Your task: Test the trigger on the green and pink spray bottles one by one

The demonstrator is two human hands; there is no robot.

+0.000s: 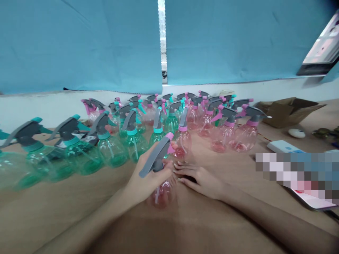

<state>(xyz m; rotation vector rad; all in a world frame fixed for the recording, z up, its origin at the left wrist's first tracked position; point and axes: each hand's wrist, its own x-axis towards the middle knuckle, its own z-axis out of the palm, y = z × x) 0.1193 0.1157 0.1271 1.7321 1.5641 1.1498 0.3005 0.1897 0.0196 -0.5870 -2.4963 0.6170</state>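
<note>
A clear pink spray bottle (161, 195) with a grey and pink trigger head is close in front of me. My left hand (144, 185) is closed round it just below the trigger head. My right hand (205, 180) rests on the wooden table to the right of that bottle, fingers stretched out and holding nothing. Its fingertips come close to the bottle; whether they touch it I cannot tell. Just beyond my hands stand another pink spray bottle (182, 143) and a green spray bottle (156, 138).
Several green spray bottles (83, 157) line the left side, and pink spray bottles (246, 135) stand at the right, with more behind. A cardboard box (288, 114), a white mouse (296, 133) and a white box (284, 146) lie farther right. Blue cloth (106, 46) hangs behind.
</note>
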